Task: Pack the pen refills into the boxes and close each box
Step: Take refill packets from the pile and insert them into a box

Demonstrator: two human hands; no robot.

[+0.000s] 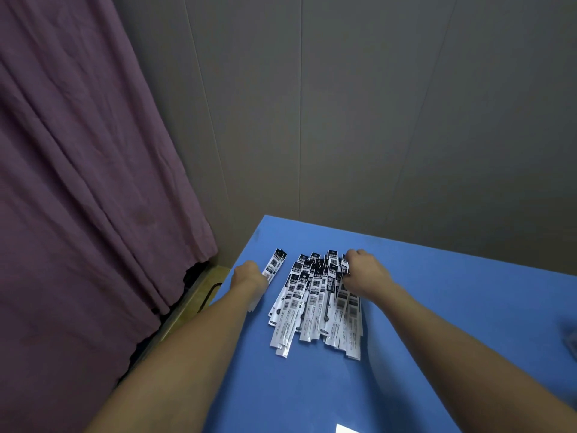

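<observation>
- A heap of packaged pen refills (315,303) is seen spread on the blue table (452,307), no box in sight.
- A few refill packets (274,266) are gripped by the left hand (248,275), just left of the heap.
- The heap's far right edge is pinched by the right hand (363,270), fingers curled into the packets.
- A purple curtain (78,182) hangs at left.

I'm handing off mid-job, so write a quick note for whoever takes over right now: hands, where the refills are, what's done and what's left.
Left hand: grips a few packaged refills, apart from the pile.
Right hand: fingers curled into the far right side of the pile of refills, pinching packets there.
The pile lies fanned on the blue table, near its far left corner.
Boxes: none clearly in view; a white corner shows at the near edge, unidentifiable.
Done: nothing visibly packed.
Left: gather the refills, box them, close each box.
</observation>
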